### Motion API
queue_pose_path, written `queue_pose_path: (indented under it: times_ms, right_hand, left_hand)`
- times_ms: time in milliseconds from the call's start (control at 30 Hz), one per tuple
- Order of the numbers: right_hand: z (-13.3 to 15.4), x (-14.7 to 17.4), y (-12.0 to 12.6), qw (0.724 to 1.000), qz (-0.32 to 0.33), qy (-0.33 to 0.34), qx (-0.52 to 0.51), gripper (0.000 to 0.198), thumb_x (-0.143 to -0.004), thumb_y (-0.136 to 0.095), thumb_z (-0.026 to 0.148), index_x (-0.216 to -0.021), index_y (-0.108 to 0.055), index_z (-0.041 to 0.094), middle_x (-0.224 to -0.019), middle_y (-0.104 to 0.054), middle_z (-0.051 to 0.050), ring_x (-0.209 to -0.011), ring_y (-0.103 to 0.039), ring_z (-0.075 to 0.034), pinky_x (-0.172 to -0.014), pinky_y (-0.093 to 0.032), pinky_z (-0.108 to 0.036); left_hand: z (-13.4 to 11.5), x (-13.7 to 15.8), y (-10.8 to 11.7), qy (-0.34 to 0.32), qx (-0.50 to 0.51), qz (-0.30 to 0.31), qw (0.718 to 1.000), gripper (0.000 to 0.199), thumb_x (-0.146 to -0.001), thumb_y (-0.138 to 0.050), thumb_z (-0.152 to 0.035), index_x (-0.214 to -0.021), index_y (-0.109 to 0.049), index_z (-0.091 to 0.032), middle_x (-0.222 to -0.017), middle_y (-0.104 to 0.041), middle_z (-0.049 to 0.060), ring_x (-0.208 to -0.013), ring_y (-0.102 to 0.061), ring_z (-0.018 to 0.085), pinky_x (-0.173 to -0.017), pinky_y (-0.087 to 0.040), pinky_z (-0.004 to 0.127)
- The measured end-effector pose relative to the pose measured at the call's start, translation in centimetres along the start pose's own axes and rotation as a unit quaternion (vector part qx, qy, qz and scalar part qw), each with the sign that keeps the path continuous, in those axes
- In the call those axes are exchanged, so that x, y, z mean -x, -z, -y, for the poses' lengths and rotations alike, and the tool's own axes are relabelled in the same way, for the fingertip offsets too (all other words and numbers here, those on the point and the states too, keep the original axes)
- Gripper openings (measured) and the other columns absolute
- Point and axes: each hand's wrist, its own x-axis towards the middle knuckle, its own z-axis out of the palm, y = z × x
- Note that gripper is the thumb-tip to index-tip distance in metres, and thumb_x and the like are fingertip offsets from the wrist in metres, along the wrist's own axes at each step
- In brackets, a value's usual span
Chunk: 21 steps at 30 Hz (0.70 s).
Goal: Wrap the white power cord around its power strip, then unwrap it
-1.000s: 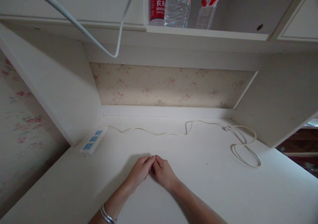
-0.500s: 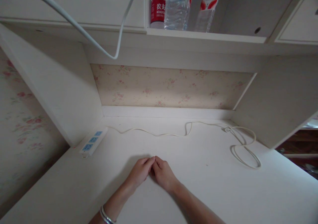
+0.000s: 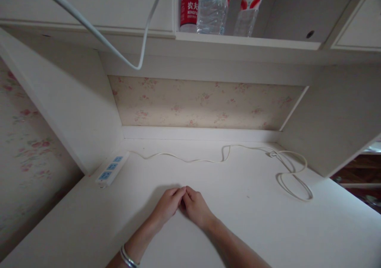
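Observation:
My left hand and my right hand rest together on the white desk, touching at the thumbs and fingertips. Both have their fingers curled in and closed. No object shows in or between them, though the undersides of the fingers are hidden. Silver bangles circle my left wrist. To the left lies a white power strip with blue socket faces. Its pale cord runs along the back of the desk to a loose coil on the right.
Overhead, a shelf holds a red-labelled bottle, a clear water bottle and another clear bottle. A thick white bent cable or arm hangs at the upper left. Side panels close in the desk.

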Motion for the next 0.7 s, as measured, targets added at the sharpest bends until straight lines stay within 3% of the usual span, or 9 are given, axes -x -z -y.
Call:
queue_pose_path:
  times_ms: [700]
  right_hand:
    - [-0.22, -0.1, 0.01, 1.0, 0.004, 0.004, 0.018, 0.031, -0.094, -0.031, 0.03, -0.072, -0.051, 0.019, -0.064, -0.056, 0.0, -0.058, -0.049, -0.011, -0.055, -0.035, -0.02]
  left_hand:
    - [0.05, -0.03, 0.03, -0.021, -0.01, -0.007, 1.0, 0.043, -0.077, -0.047, -0.056, -0.055, -0.039, -0.02, -0.042, -0.03, -0.008, -0.04, -0.026, 0.008, -0.042, -0.017, 0.024]
